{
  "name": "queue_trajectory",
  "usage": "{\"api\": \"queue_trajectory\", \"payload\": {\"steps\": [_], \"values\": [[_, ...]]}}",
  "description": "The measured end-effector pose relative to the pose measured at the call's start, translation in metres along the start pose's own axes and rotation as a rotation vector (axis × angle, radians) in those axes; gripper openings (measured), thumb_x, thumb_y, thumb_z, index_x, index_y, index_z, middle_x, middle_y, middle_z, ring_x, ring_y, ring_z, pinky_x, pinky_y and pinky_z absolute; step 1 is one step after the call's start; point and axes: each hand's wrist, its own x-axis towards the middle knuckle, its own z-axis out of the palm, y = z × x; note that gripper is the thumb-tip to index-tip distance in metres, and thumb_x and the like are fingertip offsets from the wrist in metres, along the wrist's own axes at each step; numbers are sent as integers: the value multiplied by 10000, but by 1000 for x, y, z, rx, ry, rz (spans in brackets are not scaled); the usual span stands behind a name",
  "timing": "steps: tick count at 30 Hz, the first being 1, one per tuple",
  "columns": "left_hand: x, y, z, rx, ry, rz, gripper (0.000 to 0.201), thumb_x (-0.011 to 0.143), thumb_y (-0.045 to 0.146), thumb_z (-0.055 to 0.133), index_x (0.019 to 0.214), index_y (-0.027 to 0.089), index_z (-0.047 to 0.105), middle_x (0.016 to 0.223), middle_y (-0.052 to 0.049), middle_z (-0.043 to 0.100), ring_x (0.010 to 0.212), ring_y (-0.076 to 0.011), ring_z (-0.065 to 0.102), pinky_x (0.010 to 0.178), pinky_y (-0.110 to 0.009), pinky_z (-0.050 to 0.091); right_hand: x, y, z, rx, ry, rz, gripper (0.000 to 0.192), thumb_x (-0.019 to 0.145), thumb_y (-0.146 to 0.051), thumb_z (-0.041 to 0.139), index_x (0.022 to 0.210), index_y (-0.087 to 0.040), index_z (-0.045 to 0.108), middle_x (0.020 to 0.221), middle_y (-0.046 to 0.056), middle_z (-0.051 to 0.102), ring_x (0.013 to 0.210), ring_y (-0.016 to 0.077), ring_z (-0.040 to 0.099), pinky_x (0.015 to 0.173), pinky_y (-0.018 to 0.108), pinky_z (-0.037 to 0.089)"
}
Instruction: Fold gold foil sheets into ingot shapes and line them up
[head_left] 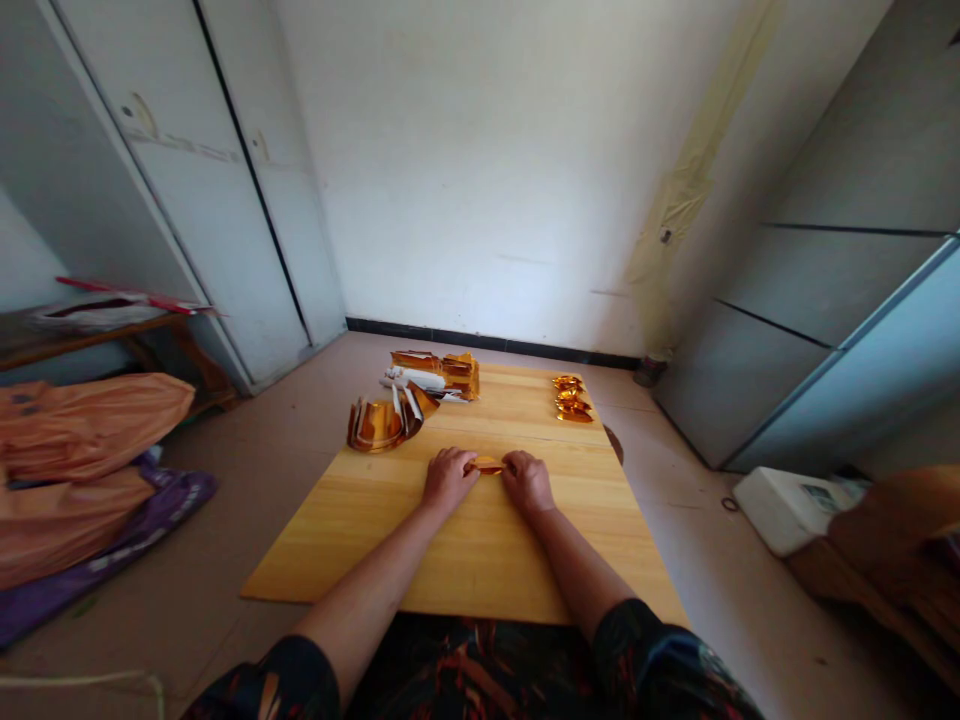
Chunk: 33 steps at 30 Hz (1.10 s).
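A small folded piece of shiny gold foil paper point(489, 465) is stretched between my two hands, low over the middle of the wooden table point(495, 560). My left hand point(450, 475) pinches its left end and my right hand point(528, 482) pinches its right end. The fingertips are partly hidden behind the knuckles. Left of my left hand lies a curved stack of gold foil sheets point(377, 425), with pale undersides showing. Several folded gold foil pieces point(572, 398) sit in a group near the far right corner.
More gold foil sheets point(461, 375) and a white roll-shaped bundle point(415, 379) lie at the table's far left. A white wall point(480, 180) rises beyond it. Grey cabinets point(225, 180) stand left, a tall grey appliance point(757, 330) right, and a white box point(784, 508) near it.
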Motion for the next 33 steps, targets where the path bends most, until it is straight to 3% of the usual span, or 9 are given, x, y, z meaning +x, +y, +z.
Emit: {"api": "queue_trajectory", "payload": {"steps": [11, 16, 20, 23, 27, 33], "values": [[6, 18, 4, -10, -33, 16, 290, 757, 261, 641, 1043, 215, 659, 967, -47, 667, 937, -201, 567, 837, -308, 419, 2, 5, -15, -187, 12, -87, 168, 854, -169, 527, 753, -195, 658, 777, 31, 624, 752, 142, 535, 669, 247, 280], [8, 25, 4, -66, -33, 16, 482, 711, 306, 700, 1169, 209, 590, 1037, -55, 649, 989, -210, 555, 868, -324, 419, 9, 54, -48, -244, 191, -41, 177, 862, -182, 521, 761, -189, 667, 768, 30, 626, 743, 135, 516, 714, 261, 261], [7, 25, 4, -77, -41, 13, 453, 721, 290, 688, 1158, 208, 599, 1013, -53, 654, 989, -207, 560, 883, -332, 418, 20, 113, -73, -318, 341, 132, 209, 861, -197, 501, 744, -174, 672, 758, 36, 635, 715, 137, 515, 683, 264, 252], [6, 23, 5, -89, -47, 20, 428, 725, 293, 685, 1137, 205, 612, 1019, -53, 656, 984, -206, 564, 891, -331, 418, 28, 145, -80, -370, 351, 182, 217, 859, -215, 494, 749, -172, 676, 756, 38, 632, 697, 135, 508, 648, 264, 233], [4, 20, 6, -92, -51, 34, 394, 725, 292, 683, 1105, 203, 630, 1027, -54, 655, 987, -213, 566, 885, -332, 424, 34, 161, -78, -425, 315, 214, 230, 853, -213, 485, 719, -165, 665, 729, 36, 624, 689, 131, 494, 618, 267, 198], [1, 17, 9, -102, -39, 43, 384, 716, 284, 684, 1091, 214, 639, 1034, -53, 655, 1001, -222, 561, 895, -341, 421, 40, 166, -71, -440, 264, 253, 227, 852, -233, 479, 732, -167, 660, 788, 34, 635, 706, 131, 489, 639, 272, 208]]}}
